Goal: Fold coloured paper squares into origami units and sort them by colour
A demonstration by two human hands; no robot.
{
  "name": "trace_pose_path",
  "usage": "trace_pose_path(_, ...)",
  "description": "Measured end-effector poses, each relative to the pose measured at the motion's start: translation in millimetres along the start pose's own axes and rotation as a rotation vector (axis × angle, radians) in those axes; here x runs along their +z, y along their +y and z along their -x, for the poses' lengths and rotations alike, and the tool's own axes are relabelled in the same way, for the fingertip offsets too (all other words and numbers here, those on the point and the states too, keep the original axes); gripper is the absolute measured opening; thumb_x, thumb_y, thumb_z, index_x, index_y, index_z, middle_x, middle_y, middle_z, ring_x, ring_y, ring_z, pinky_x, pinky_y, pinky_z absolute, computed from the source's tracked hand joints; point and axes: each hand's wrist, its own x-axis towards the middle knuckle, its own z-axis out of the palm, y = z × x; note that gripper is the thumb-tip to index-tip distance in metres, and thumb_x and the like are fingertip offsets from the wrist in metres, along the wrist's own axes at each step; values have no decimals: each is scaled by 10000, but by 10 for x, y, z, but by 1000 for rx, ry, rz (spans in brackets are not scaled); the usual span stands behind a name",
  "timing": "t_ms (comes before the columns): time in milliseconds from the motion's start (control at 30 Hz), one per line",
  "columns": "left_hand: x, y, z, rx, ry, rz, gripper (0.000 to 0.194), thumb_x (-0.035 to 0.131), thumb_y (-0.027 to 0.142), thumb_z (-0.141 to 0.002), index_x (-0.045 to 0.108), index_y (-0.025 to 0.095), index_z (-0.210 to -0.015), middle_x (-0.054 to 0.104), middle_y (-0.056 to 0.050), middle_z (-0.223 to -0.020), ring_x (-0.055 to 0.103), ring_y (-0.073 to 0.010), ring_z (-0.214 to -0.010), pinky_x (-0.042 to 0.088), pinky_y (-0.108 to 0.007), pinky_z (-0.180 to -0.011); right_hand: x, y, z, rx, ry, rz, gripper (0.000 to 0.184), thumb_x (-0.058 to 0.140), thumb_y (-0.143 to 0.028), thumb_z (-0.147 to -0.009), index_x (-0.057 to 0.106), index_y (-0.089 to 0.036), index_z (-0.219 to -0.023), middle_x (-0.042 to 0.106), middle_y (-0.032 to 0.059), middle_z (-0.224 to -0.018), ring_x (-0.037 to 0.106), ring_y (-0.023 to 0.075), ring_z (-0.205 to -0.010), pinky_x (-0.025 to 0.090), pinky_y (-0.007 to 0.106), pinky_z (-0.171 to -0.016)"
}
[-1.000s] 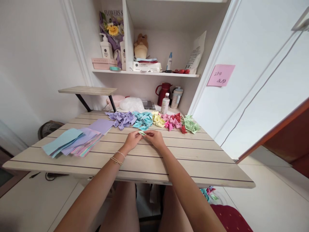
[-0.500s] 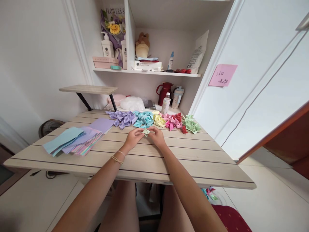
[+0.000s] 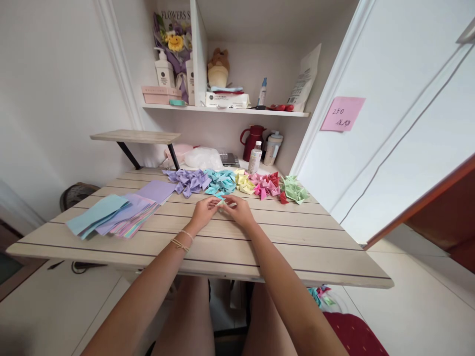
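Between my fingertips is a small piece of pale green folded paper (image 3: 221, 202), partly covered by the fingers. My left hand (image 3: 204, 212) pinches it from the left, and my right hand (image 3: 239, 209) grips its right side. Just beyond the hands lie heaps of folded paper pieces: purple (image 3: 190, 182), blue (image 3: 221, 181), yellow (image 3: 243, 182), pink and red (image 3: 267, 185), and green (image 3: 294, 189). The exact shape of the held piece is too small to make out.
Flat paper sheets (image 3: 98, 214) are fanned out on the left of the slatted table (image 3: 297, 247). A small raised shelf (image 3: 135, 137) stands at the back left. Behind the heaps are a plastic bottle (image 3: 255, 158), a red jug (image 3: 253, 141) and a tumbler (image 3: 273, 148).
Both hands keep hold of the green paper and shift it slightly. Half a second ago more of its face showed; now it is tilted and more hidden by the fingers.
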Motion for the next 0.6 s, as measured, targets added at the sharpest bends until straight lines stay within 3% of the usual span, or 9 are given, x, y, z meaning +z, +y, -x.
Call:
trace_pose_path(100, -5, 39, 16, 92, -24, -142, 201, 659, 315, -706, 697, 168, -837, 692, -72, -844, 626, -189, -776, 489, -289, -699, -3, 41, -6, -61, 1, 94, 176, 613, -308, -763, 705, -210, -877, 707, 56, -845, 640, 190, -751, 505, 309, -702)
trace_pose_path(233, -35, 76, 11, 186, -29, -281, 136, 622, 289, -741, 708, 186, -764, 692, -61, -789, 618, -192, -772, 468, -284, -690, 7, 59, -4, -68, -13, 107, 140, 604, -289, -769, 722, -218, -797, 718, 39, -788, 644, 194, -715, 500, 310, -708)
trace_pose_path(600, -33, 92, 27, 183, -1, -250, 145, 600, 290, -752, 691, 178, -734, 679, -59, -781, 609, -178, -780, 457, -249, -634, 8, -38, 18, 142, -1, -117, 160, 654, -310, -649, 695, -158, -678, 700, 34, -685, 623, 168, -641, 475, 261, -626)
